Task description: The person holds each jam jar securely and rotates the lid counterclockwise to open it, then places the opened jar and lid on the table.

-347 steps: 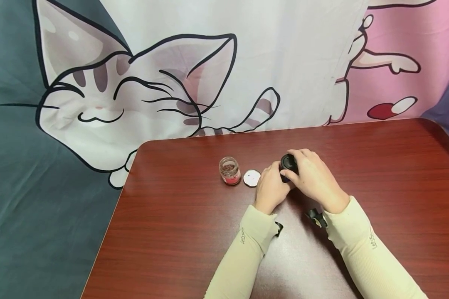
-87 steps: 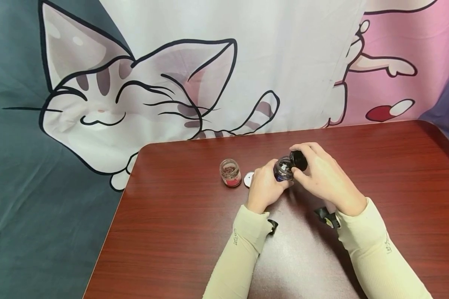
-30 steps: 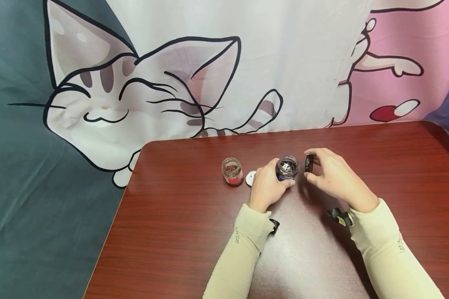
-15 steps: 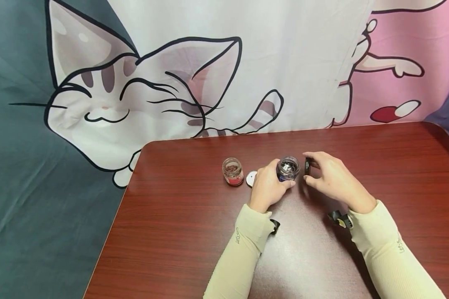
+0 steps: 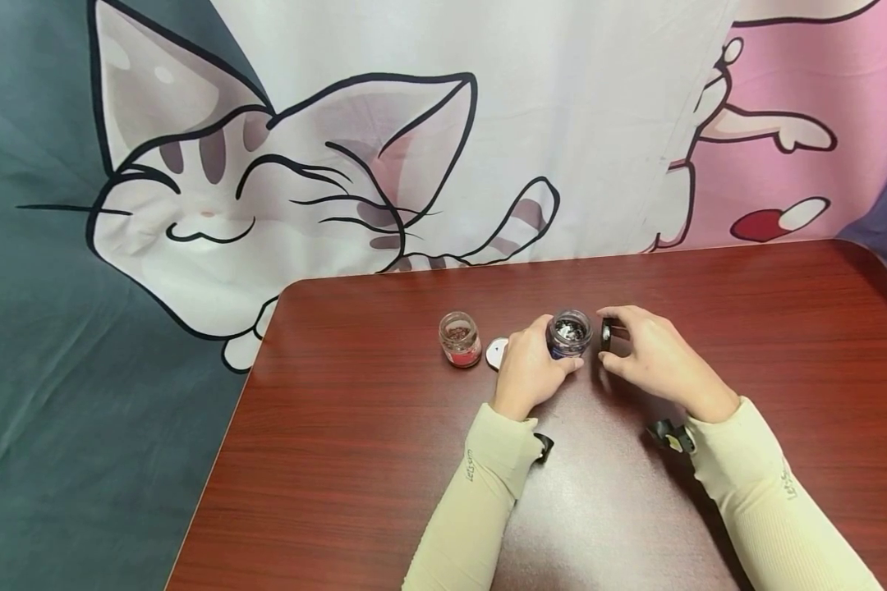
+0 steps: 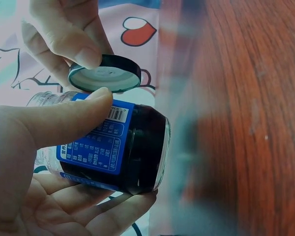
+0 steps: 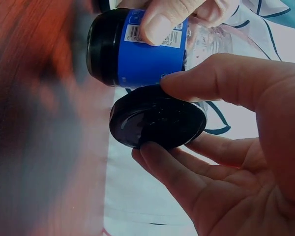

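Note:
An uncapped glass jar [image 5: 569, 335] with dark contents and a blue label [image 6: 96, 147] is held in my left hand [image 5: 530, 369], thumb across the label and fingers round the far side. Just to its right, my right hand [image 5: 654, 359] pinches a black lid [image 5: 606, 335] on edge between thumb and fingers. The lid's pale inner face [image 6: 105, 79] turns towards the jar in the left wrist view; its dark outer side [image 7: 157, 120] shows in the right wrist view. Lid and jar mouth are apart.
Left of the hands stands an uncapped glass jar [image 5: 460, 341] with reddish-brown contents and a red label. A white lid [image 5: 496, 353] lies beside it, partly hidden by my left hand. The brown table [image 5: 325, 460] meets a cartoon-cat cloth [image 5: 303, 164] at the back.
The black lid, on the jar at first and then tilted at its rim, has come off rightwards in my right hand. Lately that hand has sunk slightly; the left hand stays on the jar.

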Demonstrator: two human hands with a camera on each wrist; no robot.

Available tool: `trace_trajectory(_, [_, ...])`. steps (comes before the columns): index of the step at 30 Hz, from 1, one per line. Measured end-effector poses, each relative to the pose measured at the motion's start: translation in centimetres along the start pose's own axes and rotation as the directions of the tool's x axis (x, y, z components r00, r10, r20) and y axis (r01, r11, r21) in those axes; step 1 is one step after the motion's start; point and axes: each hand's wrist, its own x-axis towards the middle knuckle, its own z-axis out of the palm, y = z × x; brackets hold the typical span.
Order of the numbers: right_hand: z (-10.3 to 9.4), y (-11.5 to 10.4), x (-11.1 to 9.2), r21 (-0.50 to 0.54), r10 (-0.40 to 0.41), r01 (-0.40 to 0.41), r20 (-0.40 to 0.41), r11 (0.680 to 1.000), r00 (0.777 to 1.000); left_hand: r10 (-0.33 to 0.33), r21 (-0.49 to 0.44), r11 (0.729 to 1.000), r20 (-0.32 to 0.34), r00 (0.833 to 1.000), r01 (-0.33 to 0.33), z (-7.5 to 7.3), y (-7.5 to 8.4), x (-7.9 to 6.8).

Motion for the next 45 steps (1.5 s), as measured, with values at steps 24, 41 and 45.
trace_trajectory(24, [0.47,0.49,0.04,-0.001,0.013,-0.013,0.013,1.0,1.0,-0.013,-0.004,1.0,0.001,1.0,0.013,0.21,-0.09,0.19])
trace_trajectory(41, [0.89,0.52,0.07,-0.012,0.056,-0.056,0.042,0.998,0.998,-0.028,-0.016,0.999,0.009,1.0,0.028,0.2,-0.22,0.15])
trace_trajectory(45, [0.92,0.52,0.05,-0.015,0.051,-0.05,0.047,0.999,0.998,-0.025,-0.014,1.0,0.01,1.0,0.025,0.21,-0.26,0.15])
